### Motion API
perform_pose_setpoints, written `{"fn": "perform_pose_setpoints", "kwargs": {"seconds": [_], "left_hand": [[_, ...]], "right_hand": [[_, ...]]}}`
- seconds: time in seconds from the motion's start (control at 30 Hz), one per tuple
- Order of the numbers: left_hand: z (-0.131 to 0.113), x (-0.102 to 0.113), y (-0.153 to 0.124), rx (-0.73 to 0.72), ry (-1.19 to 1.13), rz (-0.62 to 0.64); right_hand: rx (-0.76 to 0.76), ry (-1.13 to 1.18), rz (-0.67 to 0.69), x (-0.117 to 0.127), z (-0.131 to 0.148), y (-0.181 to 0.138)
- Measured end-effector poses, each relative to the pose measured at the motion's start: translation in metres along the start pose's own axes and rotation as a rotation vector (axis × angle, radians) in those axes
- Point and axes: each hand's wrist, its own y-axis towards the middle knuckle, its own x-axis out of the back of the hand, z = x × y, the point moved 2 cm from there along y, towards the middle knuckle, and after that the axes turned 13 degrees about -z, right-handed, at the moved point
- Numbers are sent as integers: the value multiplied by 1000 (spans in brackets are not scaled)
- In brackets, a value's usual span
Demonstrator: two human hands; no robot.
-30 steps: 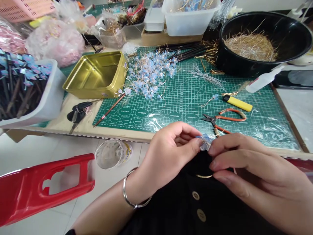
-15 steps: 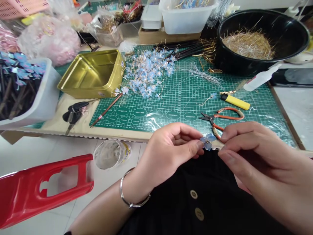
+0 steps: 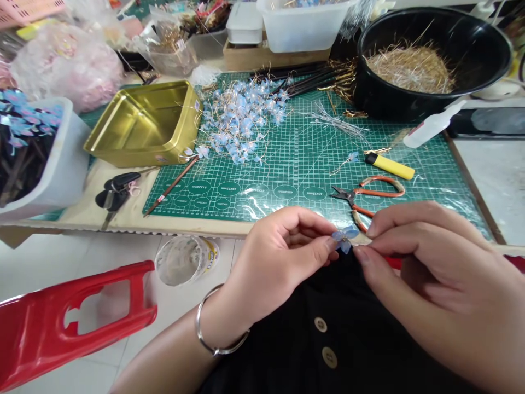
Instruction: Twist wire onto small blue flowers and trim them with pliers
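A small blue artificial flower (image 3: 345,238) with translucent petals is pinched between the thumb and fingers of my left hand (image 3: 287,260), just past the table's front edge. My right hand (image 3: 435,268) is closed in a pinch right beside the petals; whatever lies between its fingertips is too fine to make out. Orange-handled pliers (image 3: 379,192) lie on the green cutting mat (image 3: 305,164) behind my right fingers. Farther back are a yellow lighter (image 3: 392,166) and one loose blue flower (image 3: 353,157). A heap of wired blue flowers (image 3: 246,117) covers the mat's back middle.
An open gold tin (image 3: 141,128) stands left of the flower heap. At back right sits a black basin (image 3: 369,98) of gold wire, with a white squeeze bottle (image 3: 430,127) nearby. Black clippers (image 3: 117,191) lie at the left edge. A red stool (image 3: 36,328) is below.
My right fingertips have come closer to the flower, which has tilted a little in my left fingers. The whole view has shifted slightly.
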Motion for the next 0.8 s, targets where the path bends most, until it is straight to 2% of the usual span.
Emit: {"fn": "perform_pose_setpoints", "kwargs": {"seconds": [0.23,0.4,0.67,0.73,0.8], "left_hand": [[-4,-2,-7,-144,167,5],[-3,-1,-9,-208,206,4],[-8,2,-11,-366,328,-92],[-8,1,-13,-425,363,-104],[-9,0,-14,-543,407,-107]], "right_hand": [[167,-29,3,-4,6,4],[176,-27,-10,-5,3,5],[166,-10,45,0,-1,0],[175,-7,28,-1,1,0],[175,-9,-2,-3,2,0]]}}
